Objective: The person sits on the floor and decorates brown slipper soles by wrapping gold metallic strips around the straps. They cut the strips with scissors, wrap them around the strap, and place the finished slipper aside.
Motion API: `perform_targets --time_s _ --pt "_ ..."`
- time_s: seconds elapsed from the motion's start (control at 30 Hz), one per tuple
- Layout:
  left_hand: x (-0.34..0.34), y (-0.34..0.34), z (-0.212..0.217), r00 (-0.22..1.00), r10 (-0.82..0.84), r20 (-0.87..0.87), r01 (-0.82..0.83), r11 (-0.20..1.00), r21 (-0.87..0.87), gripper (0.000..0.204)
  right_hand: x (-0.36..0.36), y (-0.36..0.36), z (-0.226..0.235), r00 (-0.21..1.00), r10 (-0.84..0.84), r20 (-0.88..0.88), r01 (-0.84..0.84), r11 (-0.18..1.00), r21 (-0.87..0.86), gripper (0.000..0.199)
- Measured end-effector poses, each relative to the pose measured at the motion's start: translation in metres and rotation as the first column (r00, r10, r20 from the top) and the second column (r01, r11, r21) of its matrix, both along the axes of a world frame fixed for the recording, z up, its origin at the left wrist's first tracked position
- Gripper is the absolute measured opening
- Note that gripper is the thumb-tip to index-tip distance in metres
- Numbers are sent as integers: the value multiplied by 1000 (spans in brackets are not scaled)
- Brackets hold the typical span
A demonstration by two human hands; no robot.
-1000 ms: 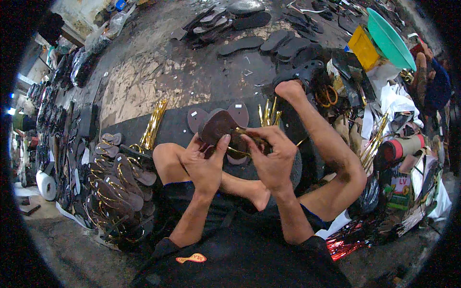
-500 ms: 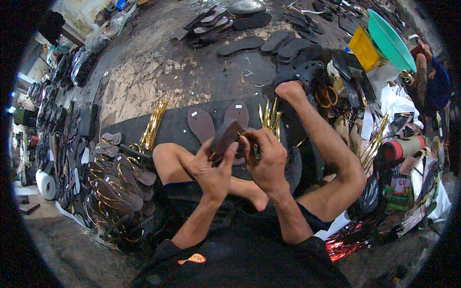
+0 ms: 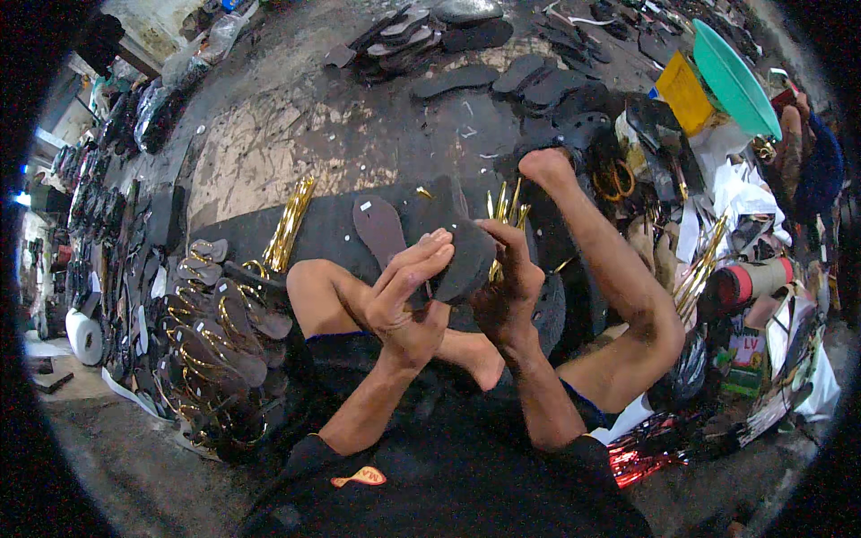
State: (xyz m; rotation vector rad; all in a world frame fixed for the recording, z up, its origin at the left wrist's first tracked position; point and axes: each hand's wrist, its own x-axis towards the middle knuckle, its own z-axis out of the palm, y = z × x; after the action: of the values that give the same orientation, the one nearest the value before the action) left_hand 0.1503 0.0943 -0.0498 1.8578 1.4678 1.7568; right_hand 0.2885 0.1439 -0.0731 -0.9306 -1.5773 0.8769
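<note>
Between my hands, a dark flip-flop sole (image 3: 466,260) is tilted up over my lap. My left hand (image 3: 408,309) grips it from the left, with long fingers laid along its edge and the thumb hidden. On the other side, my right hand (image 3: 509,291) has its fingers curled round the sole. A short gold strap piece (image 3: 496,270) shows beside the right fingers; how it joins the sole cannot be made out. Just beyond, a brown sole (image 3: 378,224) with a small white label lies on the black mat (image 3: 332,220). A gold scrap (image 3: 424,192) lies near it.
Gold strap bundles (image 3: 291,224) lie left and right of the soles. Finished gold-strapped sandals (image 3: 238,336) are piled by my left knee. Loose dark soles (image 3: 457,81) lie farther off. At right are scissors (image 3: 614,184), a green basin (image 3: 731,81) and a red-and-beige roll (image 3: 753,279).
The held sole has turned, showing a broad dark face. My left fingers have moved up along it. The second labelled sole on the mat is now out of sight, and a gold scrap shows there.
</note>
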Motion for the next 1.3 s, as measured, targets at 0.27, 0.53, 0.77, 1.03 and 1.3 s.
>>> perform_targets --time_s 0.27,0.53,0.77,1.03,1.3 --pt "27 -23 -47 780 316 540 -124 924 -361 50 22 9 -29 859 -159 -487 -253 696 -672 49" --pt "22 -47 -40 350 195 916 476 806 -353 45 43 28 -12 927 -79 -367 -177 770 -613 44" --pt "-6 -19 -20 891 254 376 -13 843 -538 33 40 -7 18 850 -303 431 252 952 172 37" --pt "4 -18 -11 997 64 -35 -71 967 -246 39 17 -1 3 877 -98 471 -21 970 242 11" --pt "-4 -5 -3 992 22 -128 -54 966 -253 48 24 8 -2 921 66 384 -110 989 94 21"
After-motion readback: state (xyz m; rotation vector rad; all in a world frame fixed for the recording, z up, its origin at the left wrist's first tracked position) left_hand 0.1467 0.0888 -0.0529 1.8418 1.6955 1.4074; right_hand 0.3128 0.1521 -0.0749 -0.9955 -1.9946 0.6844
